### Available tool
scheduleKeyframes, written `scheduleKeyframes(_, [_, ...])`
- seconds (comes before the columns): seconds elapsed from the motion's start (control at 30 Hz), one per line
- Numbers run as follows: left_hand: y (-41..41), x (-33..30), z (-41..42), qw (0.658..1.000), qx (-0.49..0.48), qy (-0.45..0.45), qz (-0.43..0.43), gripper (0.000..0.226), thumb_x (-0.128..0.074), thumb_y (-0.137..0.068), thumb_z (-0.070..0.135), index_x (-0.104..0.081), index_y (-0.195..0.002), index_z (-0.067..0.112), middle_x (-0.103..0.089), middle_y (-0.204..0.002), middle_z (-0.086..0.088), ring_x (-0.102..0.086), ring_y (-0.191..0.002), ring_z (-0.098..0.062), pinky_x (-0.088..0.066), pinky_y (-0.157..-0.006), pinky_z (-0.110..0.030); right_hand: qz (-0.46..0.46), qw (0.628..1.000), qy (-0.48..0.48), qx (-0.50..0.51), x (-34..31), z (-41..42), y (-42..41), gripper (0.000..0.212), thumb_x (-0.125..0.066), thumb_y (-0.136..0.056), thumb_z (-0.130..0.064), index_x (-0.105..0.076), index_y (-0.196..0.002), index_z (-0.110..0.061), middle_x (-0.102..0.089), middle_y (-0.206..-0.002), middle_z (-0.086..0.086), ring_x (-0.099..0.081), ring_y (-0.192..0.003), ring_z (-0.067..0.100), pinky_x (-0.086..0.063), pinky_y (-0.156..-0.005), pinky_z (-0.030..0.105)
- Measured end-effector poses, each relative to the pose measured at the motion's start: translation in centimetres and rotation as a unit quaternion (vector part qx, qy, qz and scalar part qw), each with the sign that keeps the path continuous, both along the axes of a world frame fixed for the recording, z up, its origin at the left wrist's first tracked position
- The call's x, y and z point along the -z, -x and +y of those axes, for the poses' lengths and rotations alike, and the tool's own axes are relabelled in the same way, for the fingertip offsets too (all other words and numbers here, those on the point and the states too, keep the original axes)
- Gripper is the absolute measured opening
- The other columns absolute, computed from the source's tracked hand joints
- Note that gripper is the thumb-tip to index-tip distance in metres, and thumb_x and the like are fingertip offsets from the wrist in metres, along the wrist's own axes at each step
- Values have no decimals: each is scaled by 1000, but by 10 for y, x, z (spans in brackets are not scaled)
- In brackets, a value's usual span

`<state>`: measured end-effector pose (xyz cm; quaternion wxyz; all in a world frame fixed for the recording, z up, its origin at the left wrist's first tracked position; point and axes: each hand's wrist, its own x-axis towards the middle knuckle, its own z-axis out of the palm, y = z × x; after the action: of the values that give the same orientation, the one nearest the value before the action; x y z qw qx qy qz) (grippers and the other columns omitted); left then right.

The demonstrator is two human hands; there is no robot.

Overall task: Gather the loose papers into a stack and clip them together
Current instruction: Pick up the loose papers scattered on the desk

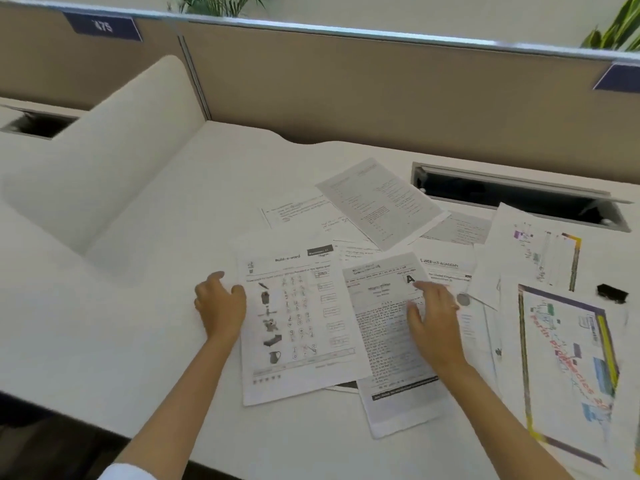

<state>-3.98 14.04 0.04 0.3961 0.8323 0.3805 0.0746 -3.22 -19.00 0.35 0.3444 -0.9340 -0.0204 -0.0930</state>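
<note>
We are resting our left hand (221, 303), fingers curled, seemingly gripping the edge of the picture worksheet (298, 323) at centre frame. Our right hand (433, 317) is pressing flat, fingers spread, on the text sheet (388, 341); the black clip (612, 293) is lying at right.

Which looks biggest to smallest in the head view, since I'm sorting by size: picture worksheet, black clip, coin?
1. Picture worksheet, by far the largest.
2. Black clip.
3. Coin, a bit smaller than the clip; both are small, so that order is less sure.
</note>
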Motion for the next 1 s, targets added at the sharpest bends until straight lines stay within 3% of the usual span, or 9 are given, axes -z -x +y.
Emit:
scheduleKeyframes(0.07, [-2,-1,15,998,28,49,6,43,-50,-92,16,-45,-134,11,-47,-130,-10,-52,-111,-30,-45,-93,-39,54,997,-11,-44,0,40,3,36,-58,-90,-7,-53,-125,-6,-56,-121,9,-49,-111,24,-43,-97,42])
scheduleKeyframes(0.17, [-6,0,31,989,67,132,17,48,-54,-89,19,-41,-135,12,-57,-104,-2,-61,-97,-28,-53,-89,-45,137,989,14,-50,5,91,2,45,-59,-90,-21,-47,-132,-10,-52,-124,8,-48,-113,24,-36,-96,30])
scheduleKeyframes(0.3, [-7,-5,33,970,86,227,16,50,-57,-91,15,-36,-137,13,-55,-92,2,-62,-87,-26,-51,-65,-32,182,981,60,7,4,120,-3,54,-64,-87,-31,-44,-132,-7,-49,-125,11,-44,-117,29,-39,-95,36])
scheduleKeyframes(0.47, [-4,-6,32,960,121,255,-4,32,-61,-90,16,-48,-119,10,-62,-92,-4,-57,-65,-18,-43,-53,-25,188,979,-55,54,-1,127,-5,17,-58,-92,-21,-60,-103,-9,-66,-90,0,-58,-76,17,-46,-62,26])
scheduleKeyframes(0.57, [2,-7,27,953,151,262,-10,16,-63,-91,21,-60,-99,7,-71,-91,-11,-64,-67,-21,-52,-56,-32,162,979,-95,75,-5,121,-4,19,-52,-96,-20,-60,-81,-11,-56,-66,-2,-49,-59,15,-35,-50,21])
scheduleKeyframes(0.77, [0,2,10,951,190,243,-28,37,-64,-87,37,-63,-83,0,-71,-81,-21,-69,-73,-36,-55,-74,-56,144,967,-173,121,-14,97,-4,28,-50,-97,-28,-63,-78,-12,-52,-59,-4,-43,-53,10,-33,-51,21])
scheduleKeyframes(0.83, [-6,7,6,956,188,224,-28,42,-64,-82,45,-63,-80,3,-69,-82,-22,-63,-66,-26,-56,-73,-54,136,960,-193,150,-19,84,-7,25,-50,-97,-29,-62,-80,-15,-60,-68,-1,-53,-62,15,-38,-55,24])
scheduleKeyframes(0.9, [-11,9,0,961,184,207,-24,38,-64,-84,40,-64,-79,3,-70,-80,-21,-59,-65,-22,-56,-68,-49,138,964,-139,180,-22,66,-12,13,-54,-95,-25,-64,-97,-16,-66,-95,4,-61,-89,23,-46,-73,30])
scheduleKeyframes(1.0, [-17,8,-8,964,181,194,-20,34,-64,-89,32,-63,-74,1,-63,-65,-14,-51,-59,-20,-43,-57,-34,214,948,57,230,-20,33,-19,49,-65,-86,-33,-51,-128,-13,-47,-130,14,-43,-119,36,-38,-97,46])
